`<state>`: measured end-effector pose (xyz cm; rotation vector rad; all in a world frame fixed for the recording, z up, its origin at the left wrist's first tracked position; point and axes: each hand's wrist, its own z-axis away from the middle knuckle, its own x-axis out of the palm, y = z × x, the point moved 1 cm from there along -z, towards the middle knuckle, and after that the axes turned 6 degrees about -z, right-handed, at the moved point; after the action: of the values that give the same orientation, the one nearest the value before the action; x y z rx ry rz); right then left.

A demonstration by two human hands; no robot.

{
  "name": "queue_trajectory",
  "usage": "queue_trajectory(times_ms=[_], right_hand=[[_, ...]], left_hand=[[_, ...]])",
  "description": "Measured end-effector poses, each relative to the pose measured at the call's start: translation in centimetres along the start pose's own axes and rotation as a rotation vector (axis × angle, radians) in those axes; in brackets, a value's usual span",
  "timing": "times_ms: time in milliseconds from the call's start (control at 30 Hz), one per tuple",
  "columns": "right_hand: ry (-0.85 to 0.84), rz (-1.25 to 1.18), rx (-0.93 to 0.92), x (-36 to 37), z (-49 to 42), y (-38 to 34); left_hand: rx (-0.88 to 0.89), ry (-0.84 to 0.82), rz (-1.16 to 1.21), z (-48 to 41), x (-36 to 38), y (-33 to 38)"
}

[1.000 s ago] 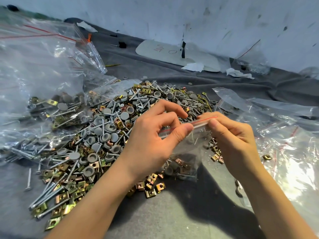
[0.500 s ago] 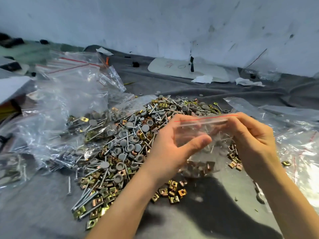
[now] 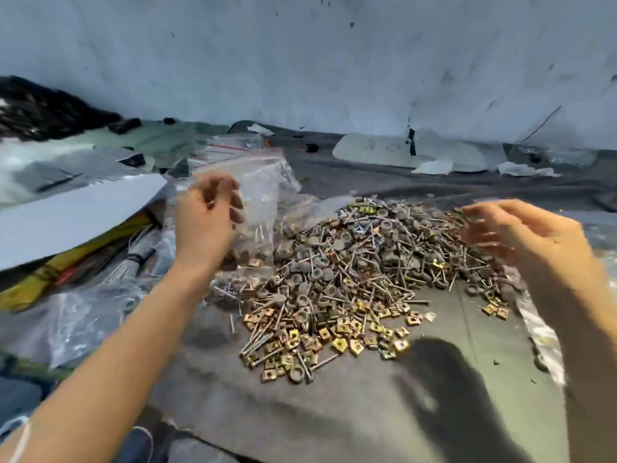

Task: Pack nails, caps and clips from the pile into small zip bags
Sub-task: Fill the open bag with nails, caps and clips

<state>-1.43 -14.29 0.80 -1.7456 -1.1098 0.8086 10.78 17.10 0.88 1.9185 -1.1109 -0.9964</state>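
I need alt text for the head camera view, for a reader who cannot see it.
A person's left hand holds a filled small zip bag out to the left, over other clear bags. The right hand, open and blurred, hovers over a pile of nails, grey caps and brass clips on grey cloth.

**Bare arms, no sleeves in frame**

Your left hand (image 3: pixel 207 218) and right hand (image 3: pixel 521 235) are both bare: no gloves, no rings or watch that show. Both forearms run uncovered from wrist to the frame's bottom edge, with no sleeve or cuff on either. Fingers are slim; nails on the left hand look short (motion blur softens them, so no finer detail). The right hand's fingers are smeared by blur, their outlines doubled. A thin pale line crosses your left forearm near the lower left corner; whether it is a thread, a band or a reflection cannot be told. Nothing else of your body shows.
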Motion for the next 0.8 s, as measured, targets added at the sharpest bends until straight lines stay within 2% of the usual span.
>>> queue_trajectory(times_ms=[67,133,200,267,400,600,800], right_hand=[[0.102,0.262,0.132,-1.7,-0.5,2.5],[0.184,0.562,0.329,-3.5,-0.6,5.6],[0.151,0.79,0.511,-4.2,0.0,7.9],[0.067,0.899,0.601,-4.0,0.3,8.6],[0.106,0.804,0.594,-3.9,0.6,8.1],[0.223,0.651,0.566,-5.8,1.4,7.7],[0.387,0.549,0.53,-7.1,1.3,7.8]], left_hand=[[-0.037,0.076,-0.259,-1.5,-0.8,-1.5],[0.013,0.166,-0.399,-1.2,-0.7,-1.7],[0.151,0.244,-0.335,0.3,0.6,-0.4],[0.267,0.194,-0.211,2.3,3.1,1.3],[0.231,-0.089,0.019,6.1,9.0,4.6],[0.24,-0.408,0.027,9.0,15.1,5.0],[0.225,-0.698,-0.028,10.8,16.6,2.6]])
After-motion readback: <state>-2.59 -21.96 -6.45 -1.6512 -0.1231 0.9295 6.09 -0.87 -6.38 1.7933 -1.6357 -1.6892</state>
